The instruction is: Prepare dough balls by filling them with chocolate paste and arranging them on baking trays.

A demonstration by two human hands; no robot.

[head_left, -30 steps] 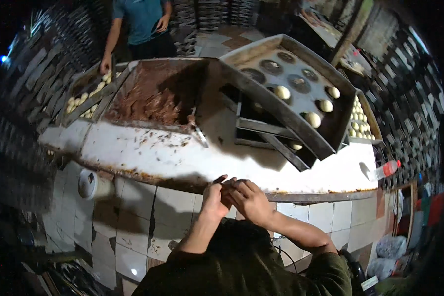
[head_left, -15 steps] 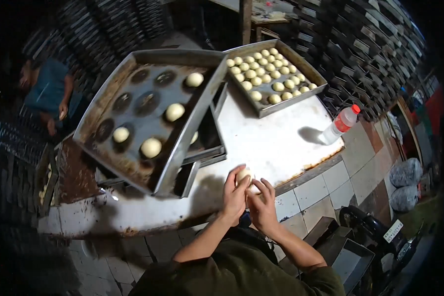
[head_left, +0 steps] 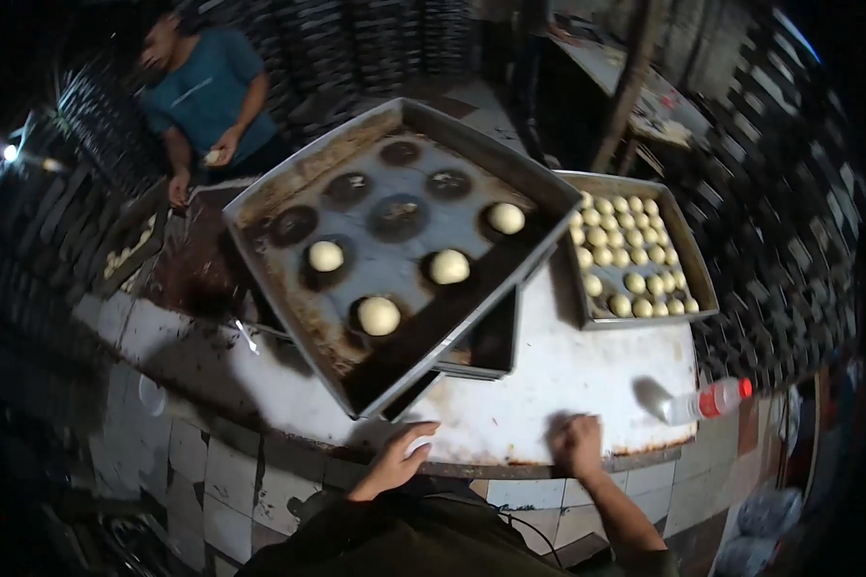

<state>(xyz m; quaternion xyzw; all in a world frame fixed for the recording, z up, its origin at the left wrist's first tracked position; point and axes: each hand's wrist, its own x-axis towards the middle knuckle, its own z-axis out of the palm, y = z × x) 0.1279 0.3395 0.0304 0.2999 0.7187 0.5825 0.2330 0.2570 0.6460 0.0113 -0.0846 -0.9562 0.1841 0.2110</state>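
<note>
4 dough balls (head_left: pixel 379 315) lie in a tray (head_left: pixel 356 231) beyond the left hand (head_left: pixel 396 464).

The large tray (head_left: pixel 390 260) is made of dull metal, its floor mottled by stains; the dough balls (head_left: pixel 379 315) are smooth-skinned and faintly shiny; glossy clear plastic is seen in the bottle (head_left: pixel 684 409), matt cloth in the wearer's shirt (head_left: pixel 394 539)

A white table (head_left: pixel 539 406) carries stacked trays (head_left: pixel 385 260); another tray (head_left: pixel 649 325); and a bottle (head_left: pixel 717 397).
</note>
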